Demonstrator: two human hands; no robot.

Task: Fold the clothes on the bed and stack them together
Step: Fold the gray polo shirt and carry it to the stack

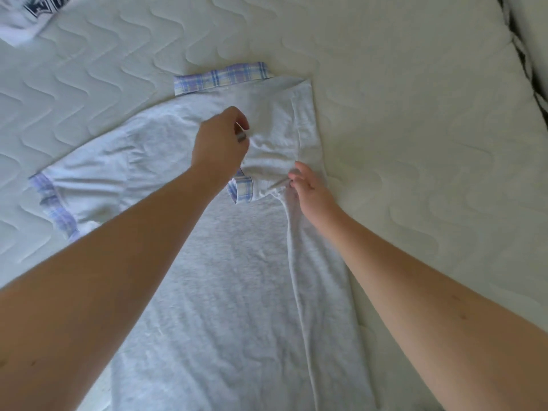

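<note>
1. A pale grey shirt (237,277) with plaid trim lies flat on the bed (415,143), spread out so that it can be folded.
2. Its right side is already turned inward, the plaid-cuffed sleeve (241,189) lying across the chest.
3. The left hand (221,142) hovers over the upper chest, fingers curled as if pinching fabric; I cannot tell whether they grip.
4. The right hand (308,188) pinches the folded sleeve's cloth, probably to tidy the fold.
5. Another garment (23,16) lies apart at the top left corner.
</note>
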